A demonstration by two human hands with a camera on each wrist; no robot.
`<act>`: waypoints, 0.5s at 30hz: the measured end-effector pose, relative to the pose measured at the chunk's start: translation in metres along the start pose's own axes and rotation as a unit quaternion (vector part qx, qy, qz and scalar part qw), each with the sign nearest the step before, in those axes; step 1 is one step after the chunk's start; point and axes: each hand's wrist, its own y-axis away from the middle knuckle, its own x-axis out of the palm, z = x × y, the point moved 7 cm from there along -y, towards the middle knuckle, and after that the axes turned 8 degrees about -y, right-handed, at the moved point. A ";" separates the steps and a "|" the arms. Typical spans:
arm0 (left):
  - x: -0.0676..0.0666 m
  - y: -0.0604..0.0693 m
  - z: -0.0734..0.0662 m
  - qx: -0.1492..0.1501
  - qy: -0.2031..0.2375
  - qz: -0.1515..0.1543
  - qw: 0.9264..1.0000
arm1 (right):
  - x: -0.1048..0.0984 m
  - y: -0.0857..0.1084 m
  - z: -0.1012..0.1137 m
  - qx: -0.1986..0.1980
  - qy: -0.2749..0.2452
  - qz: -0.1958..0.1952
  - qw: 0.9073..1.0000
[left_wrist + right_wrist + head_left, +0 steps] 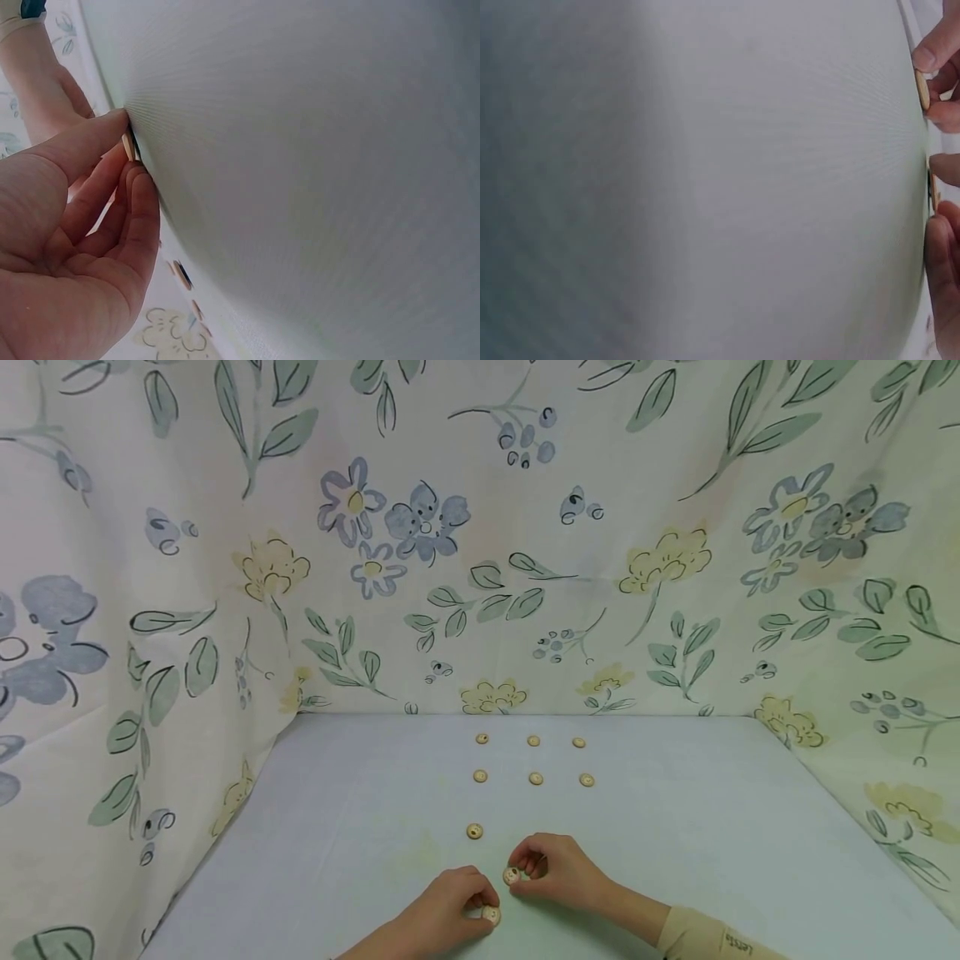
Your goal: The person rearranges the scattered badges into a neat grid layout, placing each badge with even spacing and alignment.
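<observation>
In the head view my left hand (pixel 452 900) is low over the white table and pinches a small round wooden disc (pixel 491 915) between thumb and fingers. Just right of it and slightly farther out, my right hand (pixel 564 870) pinches a second wooden disc (pixel 512 876) that bears dark marks. The two discs are close together but apart. The left wrist view has my left hand (pixel 82 225) large at the left, its thumb and fingertips on a thin disc edge (pixel 129 145). At the right border of the right wrist view, both hands grip discs.
Beyond my hands a single wooden disc (pixel 475 832) lies on the table (pixel 360 827). Farther back come two rows of three, including a middle-row disc (pixel 536 778) and a back-row disc (pixel 533 741). Floral cloth (pixel 480 635) hangs behind the table and along both sides.
</observation>
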 end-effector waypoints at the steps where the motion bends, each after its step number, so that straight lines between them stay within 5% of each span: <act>1: 0.000 0.000 0.000 0.002 -0.001 -0.001 1.000 | 0.000 0.000 0.000 -0.006 0.004 0.002 1.000; 8: -0.001 0.000 -0.001 0.009 -0.009 -0.005 1.000 | 0.001 -0.001 0.003 -0.043 0.021 0.008 0.999; 15: -0.002 0.000 -0.002 0.007 -0.004 -0.004 1.000 | 0.001 -0.002 0.001 -0.035 0.016 0.008 0.999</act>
